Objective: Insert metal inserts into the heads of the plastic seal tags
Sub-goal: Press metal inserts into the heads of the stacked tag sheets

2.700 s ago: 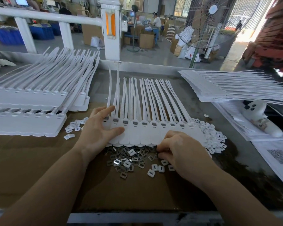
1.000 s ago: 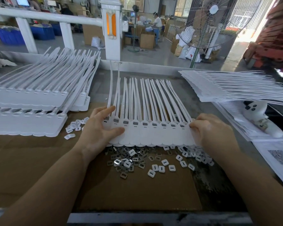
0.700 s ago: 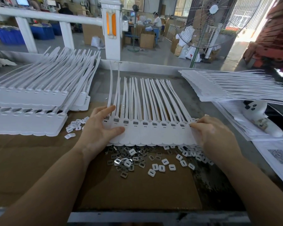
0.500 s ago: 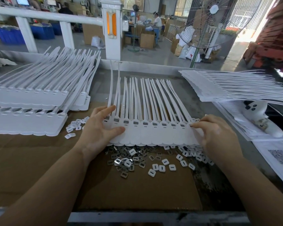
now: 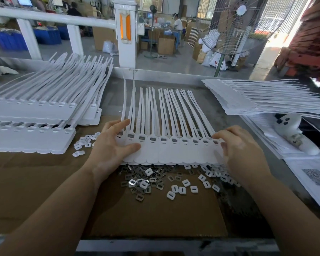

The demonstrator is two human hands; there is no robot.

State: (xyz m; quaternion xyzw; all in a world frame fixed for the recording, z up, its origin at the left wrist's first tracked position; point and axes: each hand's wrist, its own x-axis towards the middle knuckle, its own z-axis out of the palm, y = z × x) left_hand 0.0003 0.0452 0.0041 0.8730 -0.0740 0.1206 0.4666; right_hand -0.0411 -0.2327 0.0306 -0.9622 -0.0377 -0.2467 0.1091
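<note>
Head view: left hand (image 5: 111,146) flat on tag strip (image 5: 174,152), right hand (image 5: 242,150) curled, grip unclear; risks crooked seating through slippage.

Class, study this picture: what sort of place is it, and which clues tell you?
Most likely a factory assembly bench: stacks of white seal tags, a loose pile of metal inserts on cardboard, and cartons on the open workshop floor behind.

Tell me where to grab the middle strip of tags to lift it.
Take the strip of tags by the two short ends of its flat band, from left and right, where the left hand and right hand sit. The band is one joined piece; the thin tails are loose and would likely flop.
</note>
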